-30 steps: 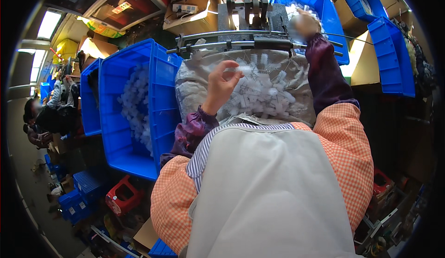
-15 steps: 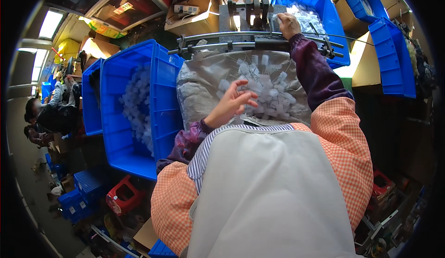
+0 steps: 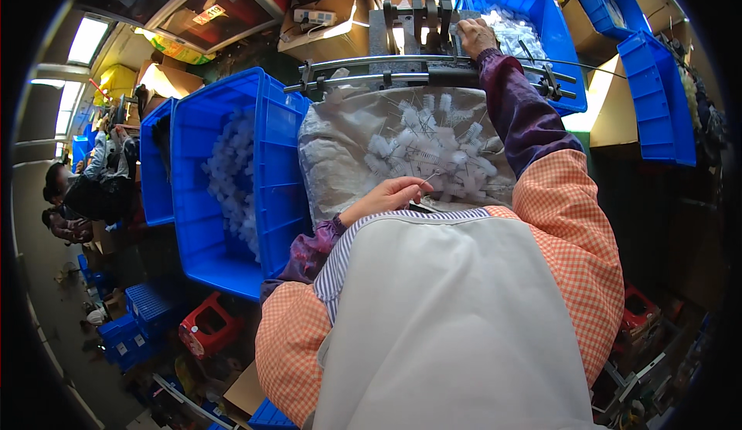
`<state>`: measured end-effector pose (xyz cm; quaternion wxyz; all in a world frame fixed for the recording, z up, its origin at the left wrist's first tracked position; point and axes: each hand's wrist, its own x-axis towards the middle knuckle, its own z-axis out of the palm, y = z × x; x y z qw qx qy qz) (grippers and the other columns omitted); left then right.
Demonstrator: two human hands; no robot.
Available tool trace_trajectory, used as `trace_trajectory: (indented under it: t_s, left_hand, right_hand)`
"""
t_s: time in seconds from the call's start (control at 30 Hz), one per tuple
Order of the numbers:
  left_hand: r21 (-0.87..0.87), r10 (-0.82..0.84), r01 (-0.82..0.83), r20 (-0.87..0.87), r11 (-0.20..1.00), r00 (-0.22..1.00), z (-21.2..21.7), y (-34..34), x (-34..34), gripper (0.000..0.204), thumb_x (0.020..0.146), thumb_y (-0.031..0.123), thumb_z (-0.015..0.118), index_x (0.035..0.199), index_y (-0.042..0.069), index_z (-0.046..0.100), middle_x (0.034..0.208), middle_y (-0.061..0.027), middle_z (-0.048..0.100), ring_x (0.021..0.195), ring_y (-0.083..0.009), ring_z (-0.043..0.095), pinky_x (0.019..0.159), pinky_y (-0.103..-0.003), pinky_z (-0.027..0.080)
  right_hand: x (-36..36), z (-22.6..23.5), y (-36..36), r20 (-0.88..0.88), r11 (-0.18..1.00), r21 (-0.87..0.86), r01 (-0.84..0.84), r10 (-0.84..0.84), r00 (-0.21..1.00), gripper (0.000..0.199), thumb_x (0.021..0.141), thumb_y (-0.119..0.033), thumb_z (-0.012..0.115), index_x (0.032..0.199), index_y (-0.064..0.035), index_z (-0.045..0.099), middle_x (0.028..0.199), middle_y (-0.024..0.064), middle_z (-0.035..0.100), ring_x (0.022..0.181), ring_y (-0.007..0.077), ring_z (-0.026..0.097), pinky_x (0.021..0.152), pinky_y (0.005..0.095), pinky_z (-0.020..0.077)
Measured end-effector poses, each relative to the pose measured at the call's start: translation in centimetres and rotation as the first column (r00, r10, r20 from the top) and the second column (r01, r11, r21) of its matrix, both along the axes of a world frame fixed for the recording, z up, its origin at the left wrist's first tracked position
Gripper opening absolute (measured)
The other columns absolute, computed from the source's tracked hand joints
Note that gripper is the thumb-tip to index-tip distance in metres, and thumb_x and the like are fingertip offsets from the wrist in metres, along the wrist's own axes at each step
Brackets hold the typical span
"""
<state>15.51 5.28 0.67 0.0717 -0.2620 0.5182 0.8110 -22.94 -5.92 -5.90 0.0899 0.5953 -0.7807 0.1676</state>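
Observation:
My left hand (image 3: 393, 196) is low over the near edge of a grey cloth (image 3: 328, 148), thumb and forefinger pinched on a thin wire stem. On the cloth beyond it lies a loose pile of small white bristle brushes (image 3: 433, 148) with wire stems. My right hand (image 3: 475, 37) reaches forward to the right end of a metal bench machine (image 3: 425, 24), its fingers curled over the block there. What lies under those fingers is hidden. Metal rods (image 3: 371, 78) run crosswise between the machine and the cloth.
A large blue crate (image 3: 216, 252) of white pieces stands to my left. Another blue crate (image 3: 568, 82) with white pieces sits beyond my right hand. Cardboard boxes (image 3: 332, 32) are at the back. A red stool (image 3: 209, 325) stands lower left; another person (image 3: 100, 175) sits far left.
My left hand has dropped back toward me from above the pile, and its spread fingers have closed into a pinch on a wire stem. My right hand stays at the machine, barely shifted.

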Motion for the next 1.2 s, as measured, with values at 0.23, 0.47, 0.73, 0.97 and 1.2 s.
trace_trajectory:
  t_s: [0.23,0.47,0.73,0.97,1.2]
  left_hand:
    - [0.016,0.01,-0.009,-0.035,1.0,0.999,-0.7,-0.1,-0.3,0.029,0.094,0.024,0.041,0.108,0.003,0.056,0.071,0.0074,0.041,0.059,-0.0013,0.034,0.051,-0.016,0.029]
    - [0.103,0.155,-0.158,0.039,0.982,0.987,-1.6,-0.1,-0.1,0.019,0.091,0.02,0.044,0.103,0.006,0.048,0.073,0.004,0.044,0.057,-0.0022,0.034,0.048,-0.016,0.028]
    - [0.084,0.161,-0.159,-0.023,0.984,0.987,-1.4,-1.5,0.5,0.023,0.083,0.012,0.046,0.104,0.005,0.047,0.084,0.0005,0.05,0.059,-0.0027,0.039,0.049,-0.016,0.032]
    - [-0.134,0.135,-0.146,-0.085,0.98,0.987,-1.5,-1.8,-0.2,0.029,0.081,0.007,0.043,0.108,0.002,0.05,0.089,0.0,0.051,0.059,-0.0029,0.039,0.053,-0.017,0.035]
    - [-0.286,0.145,-0.162,-0.082,0.944,0.986,-1.0,-2.1,-0.4,0.032,0.082,0.004,0.043,0.113,0.003,0.051,0.085,-0.0007,0.052,0.071,-0.0071,0.046,0.064,-0.02,0.04]
  right_hand:
    - [-0.4,-0.3,-0.2,0.062,1.0,-0.014,-0.004,0.005,0.998,0.021,0.084,-0.026,0.05,0.095,-0.0101,0.059,0.098,0.0068,0.06,0.099,0.028,0.051,0.084,0.0393,0.0391]
    - [-0.1,0.1,-0.4,0.098,0.994,0.094,0.063,-0.072,0.993,0.025,0.083,-0.028,0.049,0.103,-0.0164,0.061,0.104,0.0037,0.06,0.103,0.0241,0.051,0.089,0.0404,0.035]
    - [0.9,1.6,2.3,0.038,0.929,0.224,0.296,-0.312,0.949,0.037,0.077,-0.037,0.053,0.107,-0.0173,0.06,0.119,0.0066,0.048,0.117,0.0281,0.033,0.095,0.0475,0.0245]
    - [3.5,1.5,1.3,0.058,0.936,0.173,0.306,-0.32,0.946,0.036,0.076,-0.035,0.054,0.103,-0.0128,0.061,0.114,0.0076,0.049,0.112,0.0274,0.035,0.093,0.043,0.0253]
    - [6.7,0.8,-1.2,-0.037,0.948,0.12,0.296,-0.294,0.955,0.028,0.076,-0.027,0.051,0.099,-0.0143,0.061,0.11,0.0062,0.051,0.11,0.0268,0.038,0.091,0.0435,0.027]
